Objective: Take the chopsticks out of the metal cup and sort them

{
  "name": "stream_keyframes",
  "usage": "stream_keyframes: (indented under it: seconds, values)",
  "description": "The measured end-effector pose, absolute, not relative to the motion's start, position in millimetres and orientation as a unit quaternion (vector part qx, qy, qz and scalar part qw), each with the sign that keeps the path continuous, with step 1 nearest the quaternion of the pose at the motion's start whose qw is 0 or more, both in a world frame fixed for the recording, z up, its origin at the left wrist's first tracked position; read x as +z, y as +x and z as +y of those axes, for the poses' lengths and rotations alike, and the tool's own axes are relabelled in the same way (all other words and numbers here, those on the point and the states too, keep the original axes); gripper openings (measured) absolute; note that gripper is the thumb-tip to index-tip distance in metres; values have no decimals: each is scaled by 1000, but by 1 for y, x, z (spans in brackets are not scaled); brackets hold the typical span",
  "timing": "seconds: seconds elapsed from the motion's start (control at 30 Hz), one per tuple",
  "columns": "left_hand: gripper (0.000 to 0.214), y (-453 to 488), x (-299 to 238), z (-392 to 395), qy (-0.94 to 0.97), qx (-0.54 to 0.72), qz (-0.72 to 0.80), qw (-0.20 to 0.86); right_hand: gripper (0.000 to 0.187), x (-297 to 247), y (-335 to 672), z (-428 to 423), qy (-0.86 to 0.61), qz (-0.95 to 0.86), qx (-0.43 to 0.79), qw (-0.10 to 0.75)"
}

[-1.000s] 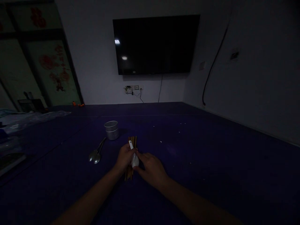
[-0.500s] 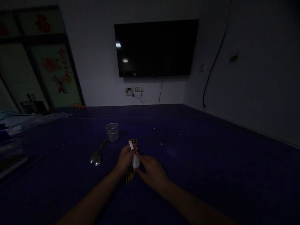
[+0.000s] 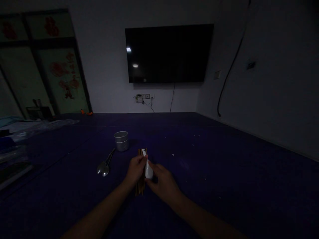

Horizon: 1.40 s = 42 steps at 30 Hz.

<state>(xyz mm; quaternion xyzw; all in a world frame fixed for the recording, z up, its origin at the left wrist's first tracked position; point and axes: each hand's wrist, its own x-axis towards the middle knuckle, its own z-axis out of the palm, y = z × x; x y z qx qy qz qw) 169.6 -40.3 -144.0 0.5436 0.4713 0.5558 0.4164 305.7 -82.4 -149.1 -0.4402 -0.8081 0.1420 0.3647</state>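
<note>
A white soup spoon (image 3: 149, 172) is held between my two hands, its handle with a hole pointing away from me. My left hand (image 3: 136, 168) grips the handle from the left, thumb on top. From the right, my right hand (image 3: 163, 181) pinches the bowl end between thumb and fingers. Beneath them a row of wooden chopsticks (image 3: 140, 190) lies on the dark blue surface, partly hidden by my left hand and the spoon. Left of my hands are two metal spoons (image 3: 105, 170), lying side by side. Beyond them a metal cup (image 3: 121, 142) stands upright.
Small white scraps (image 3: 173, 154) dot the blue surface (image 3: 224, 166) to the right. Clear plastic wrapping (image 3: 47, 125) lies at the far left, with a tray-like item (image 3: 15, 174) nearer. A television (image 3: 169, 53) hangs on the back wall. The room is dim.
The white soup spoon and both hands have shifted slightly to the right over the chopsticks. The camera view has turned a little; the cup and metal spoons stay where they were.
</note>
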Motion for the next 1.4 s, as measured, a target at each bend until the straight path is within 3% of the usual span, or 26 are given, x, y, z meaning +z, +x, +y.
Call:
stream_keyframes:
  seconds: [0.5, 1.4]
  values:
    - [57, 167, -136, -52, 705, 332, 615, 126, 49, -142, 304, -91, -520, -798, 132, 274]
    - [40, 171, -142, -47, 718, 293, 627, 72, 40, -141, 303, -84, -507, -823, 111, 232]
